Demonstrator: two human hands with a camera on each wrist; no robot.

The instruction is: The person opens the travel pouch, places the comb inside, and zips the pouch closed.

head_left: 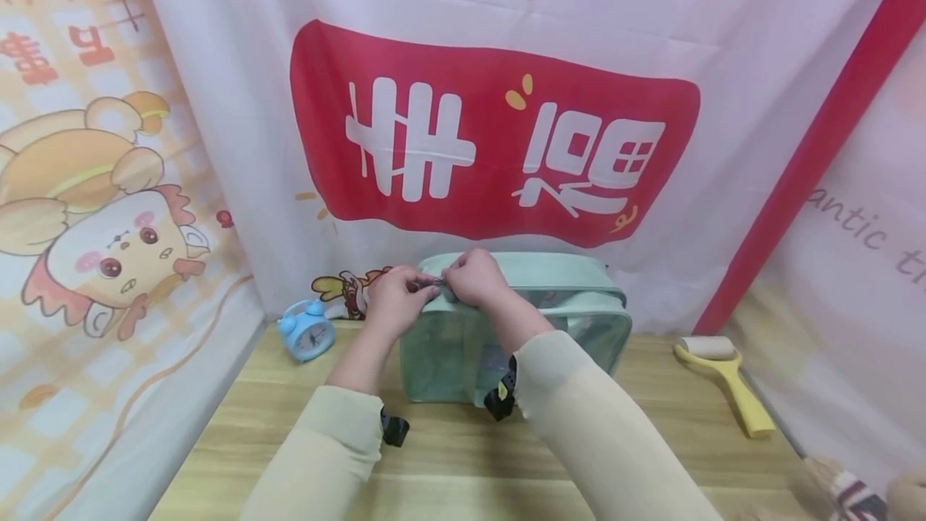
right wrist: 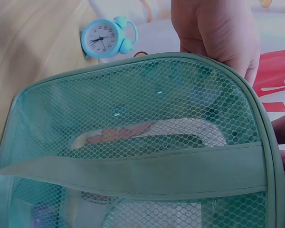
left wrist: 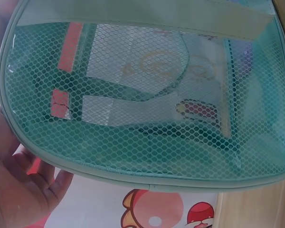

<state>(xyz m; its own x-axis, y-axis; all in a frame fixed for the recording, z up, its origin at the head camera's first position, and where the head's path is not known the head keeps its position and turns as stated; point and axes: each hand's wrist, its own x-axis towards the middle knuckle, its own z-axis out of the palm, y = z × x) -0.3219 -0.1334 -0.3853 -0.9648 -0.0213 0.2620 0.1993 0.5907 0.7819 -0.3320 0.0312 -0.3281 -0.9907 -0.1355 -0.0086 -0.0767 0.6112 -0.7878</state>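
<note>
A mint-green toiletry bag (head_left: pixel 441 352) with see-through mesh sides and a pale strap (right wrist: pixel 133 173) stands upright on the wooden table. Both hands meet at its top left corner. My left hand (head_left: pixel 394 296) pinches the top edge there. Just beside it, my right hand (head_left: pixel 477 278) grips the same edge with curled fingers. A small dark piece, perhaps a zipper pull, shows between the fingertips, too small to make out. Through the mesh in the left wrist view, flat whitish printed items (left wrist: pixel 133 61) and red patches show inside the bag.
A blue alarm clock (head_left: pixel 307 332) stands left of the bag. To the right lies a yellow-handled lint roller (head_left: pixel 731 380). Part of a plush toy (head_left: pixel 842 489) shows at the lower right corner. Printed curtains (head_left: pixel 492 135) hang close behind and on both sides.
</note>
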